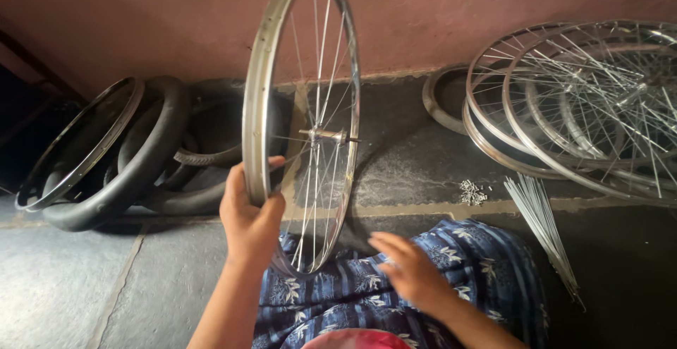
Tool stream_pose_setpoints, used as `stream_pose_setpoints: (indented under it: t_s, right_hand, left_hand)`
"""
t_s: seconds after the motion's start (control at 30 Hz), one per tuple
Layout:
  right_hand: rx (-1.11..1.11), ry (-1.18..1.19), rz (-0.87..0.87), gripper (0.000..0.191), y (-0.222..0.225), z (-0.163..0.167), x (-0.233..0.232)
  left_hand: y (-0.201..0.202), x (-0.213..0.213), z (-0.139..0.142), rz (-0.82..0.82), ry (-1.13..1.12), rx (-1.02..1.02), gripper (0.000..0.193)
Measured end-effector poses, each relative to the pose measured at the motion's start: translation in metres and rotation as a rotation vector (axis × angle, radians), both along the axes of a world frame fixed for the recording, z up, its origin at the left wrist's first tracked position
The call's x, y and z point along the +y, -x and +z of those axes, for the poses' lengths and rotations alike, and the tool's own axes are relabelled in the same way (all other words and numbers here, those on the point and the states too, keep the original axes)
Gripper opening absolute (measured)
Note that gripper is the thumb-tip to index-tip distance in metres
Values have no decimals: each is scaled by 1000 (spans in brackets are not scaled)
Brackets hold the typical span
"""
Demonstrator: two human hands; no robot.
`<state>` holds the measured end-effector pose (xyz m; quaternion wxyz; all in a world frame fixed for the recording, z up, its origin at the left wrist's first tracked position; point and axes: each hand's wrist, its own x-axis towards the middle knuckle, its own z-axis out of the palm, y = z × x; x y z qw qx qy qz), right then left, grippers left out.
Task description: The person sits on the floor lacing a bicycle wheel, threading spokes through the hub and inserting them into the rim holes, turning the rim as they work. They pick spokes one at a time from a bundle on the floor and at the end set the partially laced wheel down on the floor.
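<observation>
Blue patterned cloth point(451, 264) covers our lap; left hand point(248, 216) grips upright silver spoked bicycle wheel rim point(255, 102); right hand point(409, 270) spread open, empty.

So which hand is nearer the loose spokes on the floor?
Right. The right hand hovers over the lap, a gap left of the loose spokes; the left hand grips the wheel rim, farther away.

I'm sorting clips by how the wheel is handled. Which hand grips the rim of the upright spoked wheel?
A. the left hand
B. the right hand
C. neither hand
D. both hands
A: the left hand is wrapped around the rim of the spoked wheel, while the right hand is blurred, open beside the wheel's lower edge, above the blue patterned cloth.
</observation>
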<state>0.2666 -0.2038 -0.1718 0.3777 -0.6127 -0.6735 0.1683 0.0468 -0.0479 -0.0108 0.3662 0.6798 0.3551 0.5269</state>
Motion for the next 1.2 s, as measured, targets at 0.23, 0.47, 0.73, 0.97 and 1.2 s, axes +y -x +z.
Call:
stream_pose_setpoints:
  t_s: [0.23,0.47,0.73,0.97,1.2]
  right_hand:
    - [-76,-8,-521,40,-121,-51,-60]
    - [-66,147,-877,44,-188,-70,-111]
    - [-554,-36,-732,34,-143,-82,-80]
    - [-325,367,-406,40,-74,-40,-15]
    - [-216,42,288,63,14,-57,63]
  left_hand:
    - [-1,-23,-99,45,-194,-73,49]
    - [0,-37,-92,123,-347,-47,72]
    - [1,-11,17,35,-127,109,68]
    - [3,-28,2,-63,12,-118,73]
    - [7,-38,-18,91,-112,4,78]
